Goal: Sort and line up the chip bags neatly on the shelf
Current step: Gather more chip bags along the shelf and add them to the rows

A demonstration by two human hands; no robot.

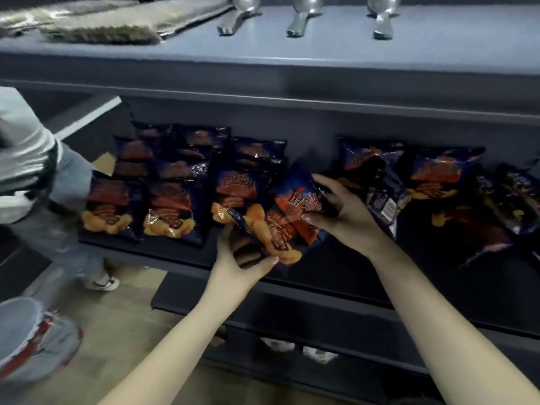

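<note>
- My left hand point(242, 258) pinches the lower corner of a tilted barbecue chip bag point(287, 220); my right hand point(339, 217) grips its top.
- Bag sits at shelf point(152, 252) front; lined-up bags point(172, 197) left of my hands, jumbled bags point(438, 185) right.

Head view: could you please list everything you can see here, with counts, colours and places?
held chip bag: one, dark blue and orange, tilted over the shelf front, centre
lined-up chip bags: about eight, same colours, in rows on the shelf's left part
loose chip bags: at least four, same colours, jumbled on the right
shelf: one, dark grey, under the bags
top shelf: one, grey-blue, above
metal utensils: three, silver, on the top shelf
flat packs: blurred, pale, top left
other person: one, light top and jeans, at left
left hand: grips the held bag's lower corner
right hand: grips its upper part
</note>
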